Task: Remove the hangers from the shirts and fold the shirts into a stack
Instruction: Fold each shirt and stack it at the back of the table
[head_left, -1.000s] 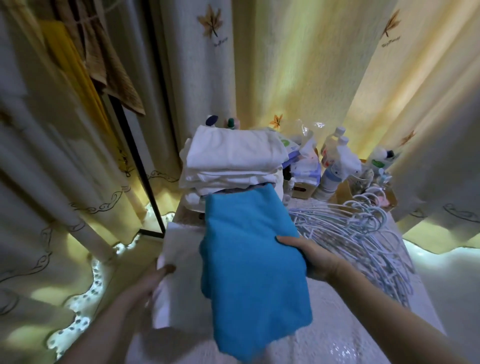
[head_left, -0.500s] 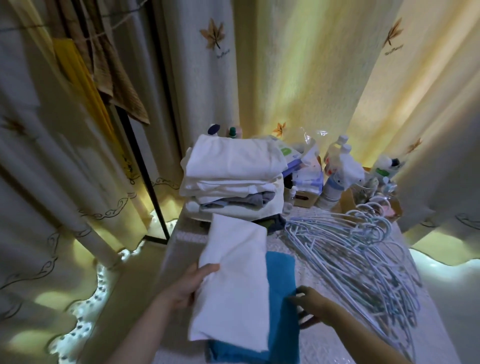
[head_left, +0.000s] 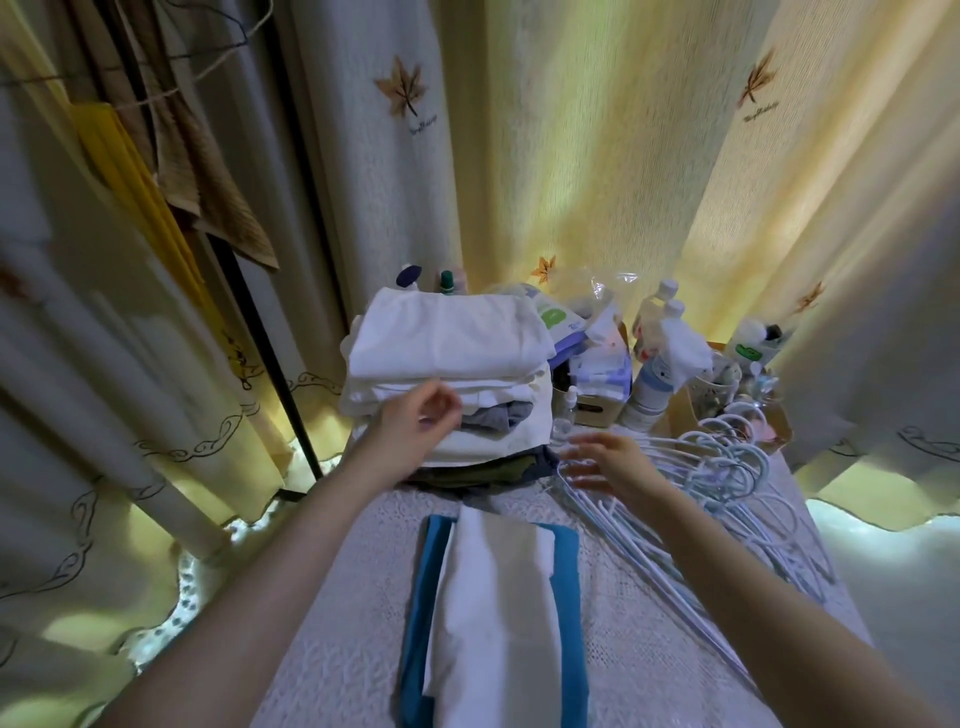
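Two shirts look folded: a white shirt (head_left: 493, 597) lies on a blue shirt (head_left: 567, 613) on the surface (head_left: 660, 649). The left hand (head_left: 418, 423) is at the front of the tall stack (head_left: 447, 338), fingers curled (whether its grip pinches a layer, I cannot tell). The right hand (head_left: 608, 465) hovers over the hangers (head_left: 727, 483), grip apart. The next move is probably lifting the pair squarely onto the stack
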